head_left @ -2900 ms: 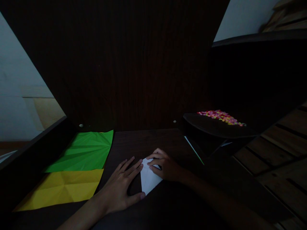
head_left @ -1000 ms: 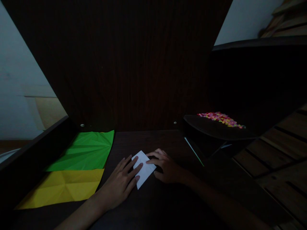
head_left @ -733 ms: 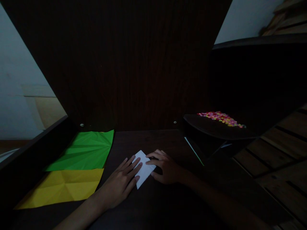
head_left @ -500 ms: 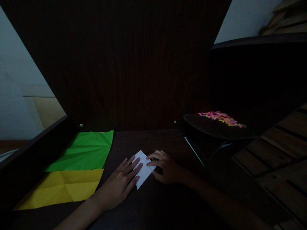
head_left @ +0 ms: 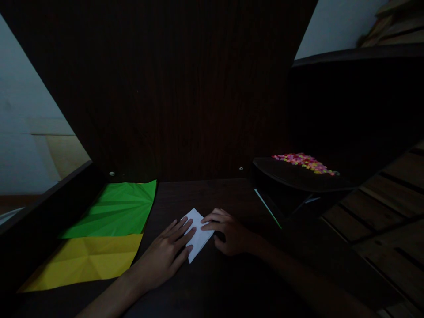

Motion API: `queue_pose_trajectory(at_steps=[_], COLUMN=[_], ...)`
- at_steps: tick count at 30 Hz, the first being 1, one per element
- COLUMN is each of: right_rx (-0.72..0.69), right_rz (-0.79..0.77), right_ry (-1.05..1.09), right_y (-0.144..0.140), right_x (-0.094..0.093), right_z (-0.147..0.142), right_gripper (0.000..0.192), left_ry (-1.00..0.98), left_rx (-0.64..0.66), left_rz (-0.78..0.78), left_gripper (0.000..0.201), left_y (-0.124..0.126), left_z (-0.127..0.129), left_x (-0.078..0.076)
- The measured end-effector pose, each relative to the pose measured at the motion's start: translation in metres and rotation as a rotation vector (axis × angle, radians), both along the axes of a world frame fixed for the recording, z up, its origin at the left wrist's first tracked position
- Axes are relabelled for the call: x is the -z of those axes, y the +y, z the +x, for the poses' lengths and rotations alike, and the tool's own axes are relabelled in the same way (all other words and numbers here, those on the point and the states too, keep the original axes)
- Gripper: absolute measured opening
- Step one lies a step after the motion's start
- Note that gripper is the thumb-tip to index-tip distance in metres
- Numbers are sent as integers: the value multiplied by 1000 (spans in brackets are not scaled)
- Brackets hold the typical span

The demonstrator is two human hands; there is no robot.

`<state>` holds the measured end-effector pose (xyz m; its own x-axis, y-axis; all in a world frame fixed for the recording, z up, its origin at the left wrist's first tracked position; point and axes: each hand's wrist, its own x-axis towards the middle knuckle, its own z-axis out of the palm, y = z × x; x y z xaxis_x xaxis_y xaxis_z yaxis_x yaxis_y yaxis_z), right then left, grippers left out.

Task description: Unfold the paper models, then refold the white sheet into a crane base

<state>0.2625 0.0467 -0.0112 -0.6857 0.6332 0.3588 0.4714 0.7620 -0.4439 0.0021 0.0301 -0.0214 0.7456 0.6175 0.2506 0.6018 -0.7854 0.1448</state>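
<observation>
A small folded piece of white paper (head_left: 198,236) lies on the dark wooden surface, one corner pointing away from me and one toward me. My left hand (head_left: 167,249) rests over its left side, fingers stretched out and slightly spread, fingertips on the paper. From the right, my right hand (head_left: 228,232) touches the paper's right corner with its fingertips. Its thumb sits lower, just off the paper's edge. Along the lower right edge the paper's layers look slightly parted.
Creased green paper (head_left: 115,210) and yellow paper (head_left: 89,258) lie to the left, beside a raised dark side board (head_left: 49,210). A thin pale strip (head_left: 267,208) is at right. Small pink and yellow pieces (head_left: 304,162) are heaped on a curved dark shelf (head_left: 281,172).
My right thumb has moved slightly away from the paper's lower right edge, where a fold line now shows. My left hand has stayed almost still.
</observation>
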Motion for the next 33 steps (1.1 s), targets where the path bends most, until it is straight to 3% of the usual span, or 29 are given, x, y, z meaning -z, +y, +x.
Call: queue_pose_trajectory(at_steps=[4, 12, 20, 33], right_rx=[-7, 67, 132, 187], right_rz=[-7, -39, -102, -53], right_ry=[42, 20, 22, 49], right_y=[2, 2, 1, 1], right_x=[2, 3, 3, 9], right_z=[0, -2, -3, -5], right_gripper=[53, 38, 43, 46], left_ry=[-35, -99, -106, -79], left_rx=[12, -1, -77, 24], left_rz=[36, 79, 51, -27], left_gripper=[43, 38, 39, 48], left_y=[1, 0, -2, -5], left_z=[1, 0, 2, 0], left_x=[1, 6, 3, -5])
